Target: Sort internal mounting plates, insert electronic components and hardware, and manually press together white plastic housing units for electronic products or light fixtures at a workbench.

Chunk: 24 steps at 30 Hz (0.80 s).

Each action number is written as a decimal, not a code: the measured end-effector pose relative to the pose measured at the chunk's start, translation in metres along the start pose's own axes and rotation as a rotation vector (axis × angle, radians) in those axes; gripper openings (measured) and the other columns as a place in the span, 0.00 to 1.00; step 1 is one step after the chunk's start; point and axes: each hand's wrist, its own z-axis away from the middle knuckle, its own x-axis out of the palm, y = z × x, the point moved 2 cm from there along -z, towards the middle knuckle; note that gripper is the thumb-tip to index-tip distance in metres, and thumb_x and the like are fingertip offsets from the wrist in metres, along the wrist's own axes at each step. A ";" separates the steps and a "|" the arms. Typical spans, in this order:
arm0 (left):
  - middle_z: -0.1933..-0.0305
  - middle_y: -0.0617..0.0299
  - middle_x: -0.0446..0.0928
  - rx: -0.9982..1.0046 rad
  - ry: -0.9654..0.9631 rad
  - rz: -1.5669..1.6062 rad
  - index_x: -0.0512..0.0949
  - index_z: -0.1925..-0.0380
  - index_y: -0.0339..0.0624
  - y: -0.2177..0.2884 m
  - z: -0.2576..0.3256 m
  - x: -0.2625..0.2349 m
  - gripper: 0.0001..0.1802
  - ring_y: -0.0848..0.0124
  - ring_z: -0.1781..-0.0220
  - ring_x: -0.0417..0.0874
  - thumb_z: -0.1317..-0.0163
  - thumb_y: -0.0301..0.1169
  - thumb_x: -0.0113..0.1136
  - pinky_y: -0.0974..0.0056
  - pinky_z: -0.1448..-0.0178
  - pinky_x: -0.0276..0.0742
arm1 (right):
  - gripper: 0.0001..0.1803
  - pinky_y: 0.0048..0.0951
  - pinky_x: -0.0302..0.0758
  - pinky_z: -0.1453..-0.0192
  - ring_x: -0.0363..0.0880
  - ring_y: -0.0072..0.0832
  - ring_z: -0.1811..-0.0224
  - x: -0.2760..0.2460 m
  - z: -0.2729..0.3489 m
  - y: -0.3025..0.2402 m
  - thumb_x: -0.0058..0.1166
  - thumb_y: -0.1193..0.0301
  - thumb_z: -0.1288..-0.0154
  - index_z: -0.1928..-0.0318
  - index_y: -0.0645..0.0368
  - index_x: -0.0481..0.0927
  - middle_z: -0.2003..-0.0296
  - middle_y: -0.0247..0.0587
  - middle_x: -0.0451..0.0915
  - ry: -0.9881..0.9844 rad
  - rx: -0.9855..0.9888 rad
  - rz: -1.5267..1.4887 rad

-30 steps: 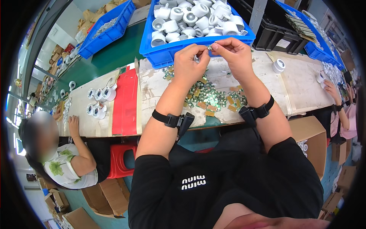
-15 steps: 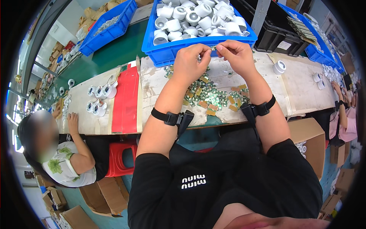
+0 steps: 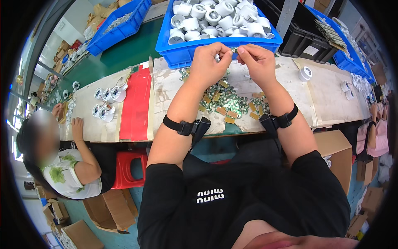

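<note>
Just in front of the big blue bin (image 3: pixel 182 56), we hold a tiny green part (image 3: pixel 234 50) up over the bench (image 3: pixel 323 99). Our left hand (image 3: pixel 209 62) and our right hand (image 3: pixel 257 60) both pinch it with their fingertips. The bin is full of round white fan parts (image 3: pixel 215 18). A pile of little green and gold pieces (image 3: pixel 226 99) lies on the bench under our hands. Another blue bin (image 3: pixel 120 25), far left, holds small pale bits.

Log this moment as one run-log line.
left hand: pinching small green part | right hand: pinching same part | below: pile of green parts | behind: blue bin
</note>
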 end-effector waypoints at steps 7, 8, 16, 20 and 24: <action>0.74 0.61 0.85 0.045 -0.035 -0.125 0.84 0.67 0.34 0.004 0.003 -0.002 0.07 0.78 0.73 0.82 0.34 0.28 0.64 0.70 0.67 0.75 | 0.09 0.24 0.71 0.67 0.76 0.20 0.72 -0.003 -0.002 -0.009 0.64 0.72 0.30 0.61 0.67 0.88 0.72 0.38 0.84 -0.050 -0.184 0.267; 0.74 0.60 0.85 0.120 -0.004 -0.182 0.84 0.67 0.34 0.008 0.004 -0.003 0.07 0.76 0.73 0.83 0.34 0.28 0.64 0.69 0.67 0.75 | 0.09 0.24 0.71 0.67 0.76 0.20 0.72 -0.002 -0.003 -0.009 0.64 0.72 0.30 0.60 0.67 0.88 0.72 0.38 0.84 -0.067 -0.187 0.229; 0.75 0.53 0.84 0.015 -0.011 -0.404 0.85 0.71 0.36 0.008 0.020 -0.038 0.08 0.60 0.73 0.86 0.40 0.31 0.66 0.59 0.65 0.80 | 0.13 0.24 0.78 0.59 0.82 0.23 0.64 -0.002 0.001 -0.019 0.70 0.69 0.35 0.54 0.62 0.88 0.64 0.38 0.86 -0.041 -0.137 0.378; 0.53 0.49 0.85 -0.109 0.034 -1.055 0.83 0.56 0.39 -0.023 0.068 -0.129 0.17 0.51 0.51 0.86 0.39 0.40 0.63 0.44 0.45 0.77 | 0.13 0.26 0.77 0.53 0.82 0.25 0.58 -0.056 0.014 -0.062 0.68 0.72 0.35 0.51 0.62 0.88 0.57 0.40 0.86 -0.006 -0.205 0.474; 0.21 0.45 0.60 -0.311 -0.157 -1.445 0.66 0.28 0.38 -0.058 0.150 -0.197 0.39 0.50 0.18 0.54 0.31 0.53 0.55 0.28 0.22 0.47 | 0.16 0.38 0.75 0.40 0.81 0.38 0.43 -0.152 0.037 -0.060 0.66 0.69 0.33 0.46 0.57 0.86 0.46 0.45 0.83 0.164 -0.154 0.839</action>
